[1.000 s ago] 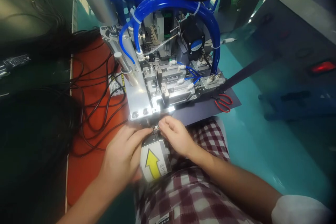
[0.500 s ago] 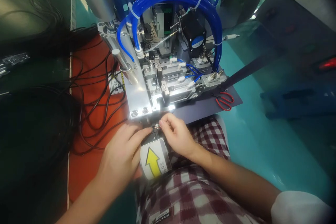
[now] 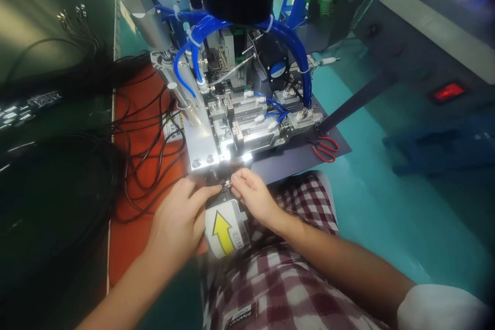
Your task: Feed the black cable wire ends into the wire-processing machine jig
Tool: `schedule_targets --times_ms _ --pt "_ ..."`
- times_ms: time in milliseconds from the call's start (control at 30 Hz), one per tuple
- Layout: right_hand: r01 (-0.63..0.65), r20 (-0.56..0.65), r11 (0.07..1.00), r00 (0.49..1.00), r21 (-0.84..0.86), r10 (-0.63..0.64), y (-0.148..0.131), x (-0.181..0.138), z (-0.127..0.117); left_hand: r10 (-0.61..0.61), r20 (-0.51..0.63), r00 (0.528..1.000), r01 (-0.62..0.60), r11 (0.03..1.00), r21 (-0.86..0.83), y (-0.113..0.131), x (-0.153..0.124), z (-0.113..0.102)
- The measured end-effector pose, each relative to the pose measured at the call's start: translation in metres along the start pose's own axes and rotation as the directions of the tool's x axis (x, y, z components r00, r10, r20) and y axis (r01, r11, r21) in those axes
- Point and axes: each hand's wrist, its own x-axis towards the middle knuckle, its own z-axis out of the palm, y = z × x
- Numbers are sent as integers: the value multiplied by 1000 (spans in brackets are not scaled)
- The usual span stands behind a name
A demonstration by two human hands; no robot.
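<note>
My left hand (image 3: 180,221) and my right hand (image 3: 253,196) meet at the front edge of a metal fixture (image 3: 216,144), fingertips pinched together around a small metal part (image 3: 227,183) I cannot make out clearly. Just below the fingers sits a rounded housing with a yellow arrow label (image 3: 225,229), partly covered by my left hand. Blue air hoses (image 3: 185,56) loop over the machine behind the fixture. Both hands have closed fingers.
Black cables (image 3: 147,144) sprawl over an orange mat (image 3: 135,237) at the left. Red-handled scissors (image 3: 325,148) lie on a dark plate right of the fixture. A red lit switch (image 3: 448,92) glows on a panel at the far right. My checked clothing (image 3: 278,278) fills the lower middle.
The view has pulled back and tilted, showing more of the machine's top. Both hands stay pinched at the fixture's front edge, shifted slightly left.
</note>
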Motion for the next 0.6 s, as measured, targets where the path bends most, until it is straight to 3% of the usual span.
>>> schedule_targets --times_ms 133,300,433,600 --pt "-51 -20 998 999 -25 51 0 -2 -7 -27 -3 1000 27 1000 -1 0 -1 1" --pt "100 7 977 995 -189 -101 1 -2 -3 -42 -14 999 42 999 -11 1 -1 1" --pt "58 40 997 998 -41 -56 -1 2 3 -78 13 997 78 995 -67 2 2 0" --pt "-8 43 1000 999 -28 10 -8 1 -6 -215 42 976 219 967 -127 -1 0 -5"
